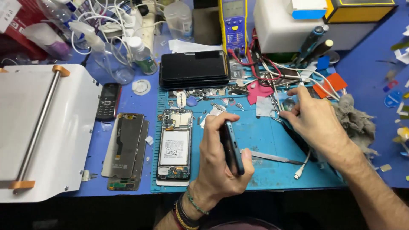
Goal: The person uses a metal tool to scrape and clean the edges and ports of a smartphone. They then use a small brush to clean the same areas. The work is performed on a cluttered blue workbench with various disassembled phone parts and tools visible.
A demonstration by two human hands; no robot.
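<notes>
- Head view: the left hand point(217, 159) holds a phone point(232, 148) edge-on to the camera, above the near part of the teal work mat point(264, 174); the grip is closed around it, fingers curled over the top edge, thumb at the lower end.
- The phone shows as a thin dark slab with a blue-teal rim, rounded at the corners (its face and back cannot be read from this angle).
- The right hand point(317, 119) reaches to the far right of the mat, fingertips closed on a small round clear object point(289, 103) beside white cables point(311, 79); what exactly it pinches I cannot tell.
- Metal tweezers point(272, 157) lie flat on the mat between the two hands, just beside the left thumb.
- An opened phone point(174, 145), back removed, battery and board exposed, lies on the left part of the mat, near the held phone but apart from it.
- Left of it, on the blue bench point(366, 68), rests a detached dark panel point(127, 147).
- A stack of dark phones point(195, 69) sits at the far edge of the mat; a grey wad of lint point(355, 121) lies right of the right hand.
</notes>
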